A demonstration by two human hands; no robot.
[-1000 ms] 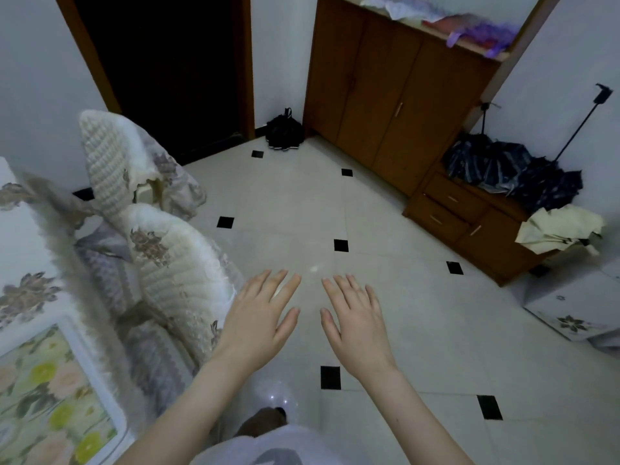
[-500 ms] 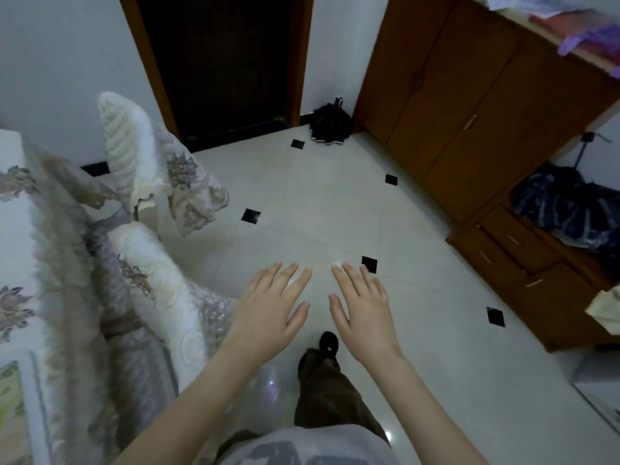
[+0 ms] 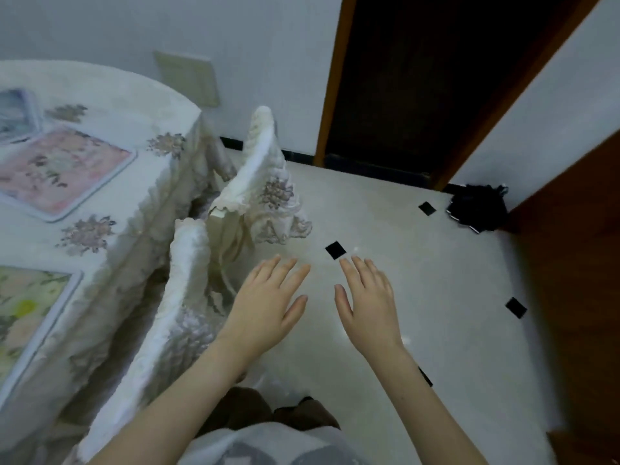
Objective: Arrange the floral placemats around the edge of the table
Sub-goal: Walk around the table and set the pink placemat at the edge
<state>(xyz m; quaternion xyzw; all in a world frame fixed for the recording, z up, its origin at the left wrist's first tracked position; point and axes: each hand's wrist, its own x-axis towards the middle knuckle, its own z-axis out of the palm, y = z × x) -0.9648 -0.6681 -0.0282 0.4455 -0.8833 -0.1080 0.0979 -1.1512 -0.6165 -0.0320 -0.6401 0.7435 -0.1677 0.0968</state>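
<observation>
Our left hand [image 3: 265, 307] and right hand [image 3: 369, 303]: spread flat, empty. Risk: reaching left for placemats [image 3: 60, 172], we may snag the draped chair [image 3: 181, 297] beside the bench [image 3: 110, 193].

Two chairs with cream quilted covers stand to the left of my grip: the nearer chair [image 3: 174, 297] just beside it, the farther chair [image 3: 265, 182] ahead and to the left. Under my grip lies the pale tiled floor [image 3: 419, 280], set with small black diamond tiles [image 3: 335, 250], one just ahead between my palms. Well ahead is a dark doorway [image 3: 419, 78] in a brown wooden frame [image 3: 330, 78]. Ahead and far to the right, a black bag [image 3: 478, 212] rests on the floor against the wall, touching a brown wooden cabinet [image 3: 577, 246]. A pale wall plate [image 3: 188, 78] is mounted on the white wall [image 3: 100, 28] ahead-left.
</observation>
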